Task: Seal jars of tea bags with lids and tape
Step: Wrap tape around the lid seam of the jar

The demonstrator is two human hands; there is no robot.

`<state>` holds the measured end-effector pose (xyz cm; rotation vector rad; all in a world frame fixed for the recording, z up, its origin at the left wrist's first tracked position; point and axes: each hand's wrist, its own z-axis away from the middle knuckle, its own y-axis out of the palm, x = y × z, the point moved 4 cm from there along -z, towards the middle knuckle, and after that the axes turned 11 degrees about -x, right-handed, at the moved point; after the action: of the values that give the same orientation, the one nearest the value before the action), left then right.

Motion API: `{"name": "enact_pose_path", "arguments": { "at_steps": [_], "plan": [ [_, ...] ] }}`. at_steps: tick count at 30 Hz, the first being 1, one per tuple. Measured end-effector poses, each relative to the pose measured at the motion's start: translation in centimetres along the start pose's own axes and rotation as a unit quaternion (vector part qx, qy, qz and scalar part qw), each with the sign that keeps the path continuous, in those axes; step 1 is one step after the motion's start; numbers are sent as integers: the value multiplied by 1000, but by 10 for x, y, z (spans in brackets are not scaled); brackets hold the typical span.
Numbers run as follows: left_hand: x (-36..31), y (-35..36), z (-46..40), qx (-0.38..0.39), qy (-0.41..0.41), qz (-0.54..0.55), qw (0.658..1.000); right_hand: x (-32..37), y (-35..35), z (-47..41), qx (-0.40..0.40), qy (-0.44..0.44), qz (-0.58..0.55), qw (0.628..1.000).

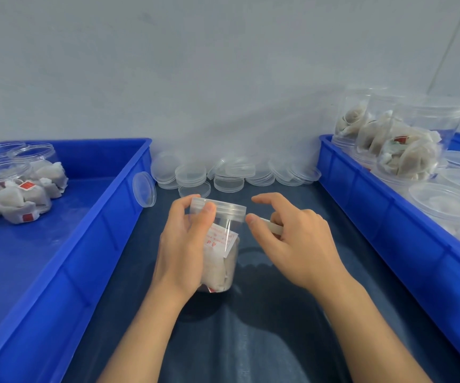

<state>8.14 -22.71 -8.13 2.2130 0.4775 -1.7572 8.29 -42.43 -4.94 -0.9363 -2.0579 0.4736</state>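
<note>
A dark work surface [278,313] runs as a narrow lane between a left blue bin [66,272] and a right blue bin [389,217], both walls close to the forearms. Loose clear lids [228,175] pile against the back wall; filled open jars [16,189] sit in the left bin, lidded ones [405,150] in the right. At centre, the left hand [187,250] wraps around a lidded jar of tea bags [220,244]. The right hand [297,241], just beside the lid, pinches a small tape roll [274,227], index finger extended.
</note>
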Motion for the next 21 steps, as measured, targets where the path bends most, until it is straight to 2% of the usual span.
{"name": "enact_pose_path", "arguments": {
  "at_steps": [12,18,21],
  "plan": [
    [1,1,-2,58,-30,64,996,-8,6,-2,66,43,-79,994],
    [7,0,-3,55,-58,58,995,-6,6,0,83,40,-60,994],
    [6,1,-4,42,-34,19,998,-3,4,0,70,36,-39,996]
  ]
}}
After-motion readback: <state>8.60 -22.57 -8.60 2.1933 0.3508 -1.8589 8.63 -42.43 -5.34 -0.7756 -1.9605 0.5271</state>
